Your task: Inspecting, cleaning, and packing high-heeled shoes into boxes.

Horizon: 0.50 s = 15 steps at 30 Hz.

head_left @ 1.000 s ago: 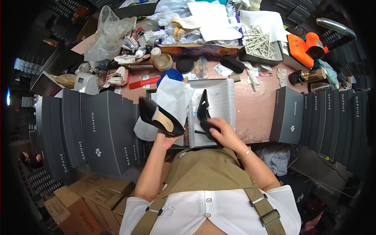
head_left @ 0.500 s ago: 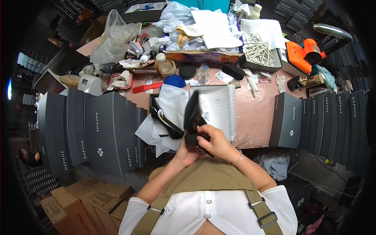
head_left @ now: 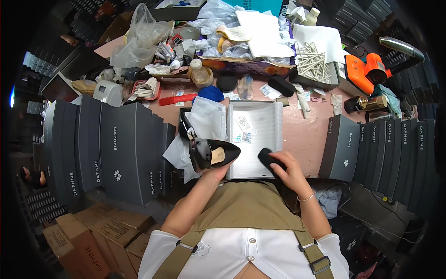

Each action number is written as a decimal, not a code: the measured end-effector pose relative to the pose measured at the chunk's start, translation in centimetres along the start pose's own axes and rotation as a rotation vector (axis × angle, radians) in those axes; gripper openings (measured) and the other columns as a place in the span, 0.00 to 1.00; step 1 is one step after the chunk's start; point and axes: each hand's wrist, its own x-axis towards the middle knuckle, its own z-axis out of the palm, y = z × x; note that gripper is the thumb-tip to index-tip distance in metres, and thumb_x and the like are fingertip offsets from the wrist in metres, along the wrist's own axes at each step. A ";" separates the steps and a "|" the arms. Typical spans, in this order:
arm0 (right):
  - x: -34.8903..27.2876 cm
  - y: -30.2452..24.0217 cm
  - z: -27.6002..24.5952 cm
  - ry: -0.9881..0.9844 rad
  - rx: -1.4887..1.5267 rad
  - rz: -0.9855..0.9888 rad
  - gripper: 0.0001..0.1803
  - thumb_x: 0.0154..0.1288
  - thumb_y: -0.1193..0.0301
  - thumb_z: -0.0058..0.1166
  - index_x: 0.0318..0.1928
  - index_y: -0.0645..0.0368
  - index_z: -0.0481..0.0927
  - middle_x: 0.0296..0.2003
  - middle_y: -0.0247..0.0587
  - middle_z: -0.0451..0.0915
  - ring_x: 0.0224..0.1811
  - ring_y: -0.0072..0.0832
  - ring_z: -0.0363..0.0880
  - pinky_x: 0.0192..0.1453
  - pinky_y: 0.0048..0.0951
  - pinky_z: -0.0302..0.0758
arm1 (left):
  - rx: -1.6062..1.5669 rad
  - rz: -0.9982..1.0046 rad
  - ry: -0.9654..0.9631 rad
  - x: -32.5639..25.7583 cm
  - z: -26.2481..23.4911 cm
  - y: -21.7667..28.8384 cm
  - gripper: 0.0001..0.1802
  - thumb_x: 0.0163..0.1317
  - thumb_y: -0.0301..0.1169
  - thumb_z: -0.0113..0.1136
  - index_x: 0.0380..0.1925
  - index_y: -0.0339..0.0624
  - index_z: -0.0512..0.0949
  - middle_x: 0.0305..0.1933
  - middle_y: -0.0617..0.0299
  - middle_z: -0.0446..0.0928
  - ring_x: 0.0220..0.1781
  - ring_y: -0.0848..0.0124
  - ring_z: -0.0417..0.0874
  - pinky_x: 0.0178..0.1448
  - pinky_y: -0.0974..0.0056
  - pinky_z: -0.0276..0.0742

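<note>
A black pointed shoe [head_left: 227, 149] rests in my left hand [head_left: 217, 175], its toe toward the right and its beige-labelled insole facing up. My fingers there are partly hidden beneath it. Apart from the shoe, my right hand [head_left: 291, 173] grips a black oblong pad [head_left: 266, 157], rounded at the end. Between and beyond my hands lies an open box part with a white ribbed lining [head_left: 260, 111], small printed slips inside it. White tissue paper [head_left: 207, 116] spreads to its left, beside a second black shoe [head_left: 185, 126] that is partly hidden.
Dark grey shoe boxes stand in rows at left [head_left: 123, 153] and right [head_left: 339, 149]. Across the back are a red comb [head_left: 177, 99], a blue cloth [head_left: 211, 94], a glue-coloured jar [head_left: 200, 76], a tray of white sticks [head_left: 316, 83] and an orange device [head_left: 358, 74].
The shoe has turned from toe-up to toe-right, its inside now showing. My right hand has moved right with the pad, away from the shoe.
</note>
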 end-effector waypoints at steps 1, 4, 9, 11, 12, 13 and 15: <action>-0.5 0.5 0.3 0.021 -0.032 0.077 0.17 0.60 0.75 0.58 0.50 0.64 0.78 0.45 0.50 0.77 0.46 0.43 0.78 0.50 0.35 0.75 | 0.089 0.057 0.053 1.0 -0.8 0.2 0.21 0.67 0.49 0.44 0.49 0.49 0.75 0.55 0.54 0.76 0.60 0.51 0.73 0.62 0.34 0.68; 0.5 -1.6 2.6 0.039 -0.097 -0.168 0.18 0.57 0.76 0.59 0.50 0.62 0.78 0.46 0.48 0.76 0.47 0.44 0.77 0.51 0.37 0.74 | 0.173 0.064 -0.007 1.2 -1.1 0.2 0.17 0.66 0.46 0.49 0.48 0.51 0.76 0.48 0.61 0.80 0.51 0.62 0.81 0.58 0.50 0.77; 4.2 0.1 9.8 -0.075 -0.641 -0.470 0.19 0.53 0.71 0.53 0.47 0.60 0.77 0.43 0.39 0.76 0.41 0.34 0.71 0.40 0.33 0.69 | 0.602 0.251 -0.451 0.1 -2.2 -1.0 0.17 0.67 0.44 0.53 0.50 0.48 0.73 0.50 0.64 0.75 0.52 0.71 0.77 0.57 0.66 0.74; 4.7 0.4 12.6 -0.146 -0.610 -0.379 0.18 0.52 0.72 0.53 0.45 0.62 0.76 0.41 0.41 0.76 0.39 0.37 0.72 0.41 0.34 0.70 | 0.723 0.266 -0.383 -0.7 -0.3 0.3 0.14 0.68 0.39 0.53 0.45 0.43 0.76 0.39 0.64 0.78 0.39 0.74 0.78 0.45 0.68 0.76; 4.8 -0.3 13.0 0.014 -0.247 -0.326 0.12 0.53 0.74 0.52 0.39 0.64 0.78 0.39 0.45 0.76 0.39 0.42 0.74 0.43 0.34 0.72 | 0.830 0.268 -0.294 -0.8 0.3 1.2 0.13 0.68 0.39 0.53 0.42 0.41 0.78 0.34 0.65 0.78 0.34 0.75 0.78 0.40 0.69 0.75; 4.6 0.3 11.3 -0.249 0.131 -0.149 0.10 0.56 0.76 0.51 0.38 0.68 0.80 0.39 0.46 0.77 0.41 0.40 0.76 0.48 0.32 0.73 | 0.937 0.270 -0.203 -0.7 0.7 1.8 0.14 0.68 0.39 0.54 0.39 0.39 0.79 0.30 0.65 0.78 0.29 0.76 0.77 0.34 0.71 0.75; 5.4 0.0 7.0 -0.775 0.653 0.008 0.11 0.58 0.77 0.52 0.40 0.70 0.81 0.40 0.44 0.78 0.46 0.30 0.76 0.52 0.28 0.71 | 0.754 0.193 -0.263 0.0 0.2 2.5 0.18 0.70 0.42 0.50 0.37 0.39 0.80 0.31 0.63 0.79 0.30 0.75 0.78 0.35 0.69 0.75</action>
